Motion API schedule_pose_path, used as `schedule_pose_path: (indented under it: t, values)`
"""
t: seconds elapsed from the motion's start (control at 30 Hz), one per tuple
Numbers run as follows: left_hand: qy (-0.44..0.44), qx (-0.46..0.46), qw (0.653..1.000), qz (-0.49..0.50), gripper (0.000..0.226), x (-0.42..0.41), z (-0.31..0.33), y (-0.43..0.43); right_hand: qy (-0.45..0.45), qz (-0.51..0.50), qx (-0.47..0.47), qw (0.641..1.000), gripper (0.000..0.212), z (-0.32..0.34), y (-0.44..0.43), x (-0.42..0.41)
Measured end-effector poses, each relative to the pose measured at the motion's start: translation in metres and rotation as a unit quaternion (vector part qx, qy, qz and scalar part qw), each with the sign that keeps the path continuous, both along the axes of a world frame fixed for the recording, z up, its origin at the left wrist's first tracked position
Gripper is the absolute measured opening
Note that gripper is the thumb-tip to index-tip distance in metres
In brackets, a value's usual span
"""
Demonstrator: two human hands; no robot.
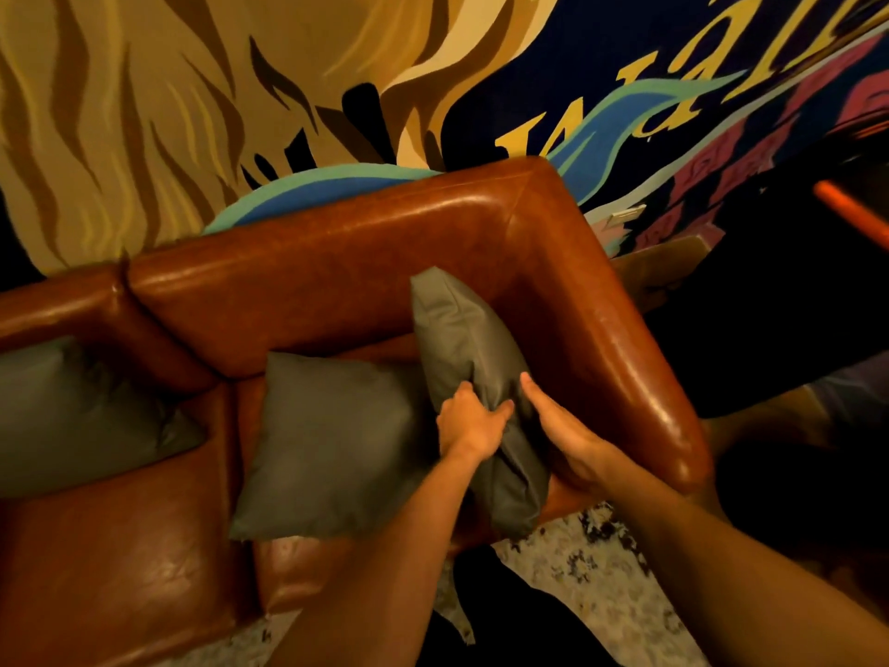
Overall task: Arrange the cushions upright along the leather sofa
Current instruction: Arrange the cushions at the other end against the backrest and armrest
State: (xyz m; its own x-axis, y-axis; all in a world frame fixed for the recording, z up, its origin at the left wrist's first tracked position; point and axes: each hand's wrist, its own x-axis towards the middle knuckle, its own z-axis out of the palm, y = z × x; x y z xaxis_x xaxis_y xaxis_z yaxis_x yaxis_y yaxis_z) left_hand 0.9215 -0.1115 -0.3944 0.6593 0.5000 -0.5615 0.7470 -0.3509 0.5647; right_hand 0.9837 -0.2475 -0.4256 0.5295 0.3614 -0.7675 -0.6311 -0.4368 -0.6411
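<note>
On the brown leather sofa (365,262), 1 grey cushion (474,377) is held on edge against the armrest by the left hand (469,423) and right hand (560,428), with 2 more cushions (332,445) laid further along its seat.

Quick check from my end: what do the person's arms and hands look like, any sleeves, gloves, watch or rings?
Both forearms are bare up to the frame edge, with no sleeves in view. The left hand and right hand wear no gloves. No watch, bracelet or band shows at either wrist, and no rings are visible, though the light is dim and some fingers are hidden.
</note>
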Motion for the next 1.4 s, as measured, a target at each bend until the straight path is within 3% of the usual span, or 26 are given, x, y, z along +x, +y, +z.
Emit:
schedule_pose_path:
  t: [0.1,0.2,0.27,0.33,0.43,0.5,0.6,0.67,0.77,0.97,1.07,1.17,1.27,1.4]
  values:
    - [-0.040,-0.064,0.997,-0.020,0.049,0.008,-0.004,-0.013,-0.007,-0.021,0.025,0.999,0.112,0.021,-0.017,0.003]
    - [-0.064,-0.132,0.988,-0.049,0.046,0.012,-0.010,-0.012,-0.009,0.043,0.011,0.999,0.137,0.021,-0.038,0.010]
    - [-0.063,-0.113,0.990,-0.064,0.046,0.010,-0.015,-0.008,-0.028,0.101,-0.045,0.994,0.157,0.021,-0.040,0.011]
    - [-0.051,-0.120,0.989,-0.065,0.045,0.005,-0.012,-0.004,-0.057,0.123,-0.104,0.985,0.164,0.019,-0.033,0.006]
    - [-0.067,-0.160,0.983,-0.068,0.047,0.002,-0.020,0.002,-0.094,0.086,-0.153,0.980,0.139,0.010,-0.022,0.002]
    - [-0.099,-0.169,0.980,-0.047,0.046,-0.001,-0.020,0.008,-0.106,0.036,-0.111,0.988,0.120,0.002,-0.020,0.004]
    - [-0.133,-0.221,0.966,0.000,0.047,-0.005,-0.021,0.017,-0.080,-0.053,-0.032,0.995,0.072,0.006,-0.018,0.011]
    - [-0.146,-0.223,0.964,-0.006,0.049,-0.005,-0.018,0.015,-0.057,-0.083,-0.016,0.995,0.056,0.009,-0.024,0.014]
    - [-0.133,-0.196,0.969,-0.072,0.049,-0.003,-0.018,0.000,-0.026,-0.087,-0.025,0.996,0.052,0.004,-0.042,0.018]
    - [-0.040,-0.218,0.967,-0.126,0.055,-0.014,-0.031,-0.019,0.008,-0.008,-0.079,0.997,0.072,0.007,-0.067,0.018]
    - [-0.036,-0.227,0.966,-0.115,0.056,-0.015,-0.029,-0.016,-0.052,0.004,-0.092,0.994,0.091,0.017,-0.058,0.020]
    - [-0.056,-0.236,0.968,-0.071,0.054,-0.014,-0.022,-0.007,-0.213,-0.022,-0.144,0.966,0.117,0.032,-0.042,0.024]
    - [-0.086,-0.223,0.971,-0.008,0.050,-0.016,-0.018,0.010,-0.391,-0.029,-0.149,0.908,0.089,0.053,-0.016,0.023]
    - [-0.115,-0.215,0.967,0.080,0.042,-0.032,-0.007,0.048,-0.470,-0.013,-0.104,0.876,0.058,0.068,0.035,0.009]
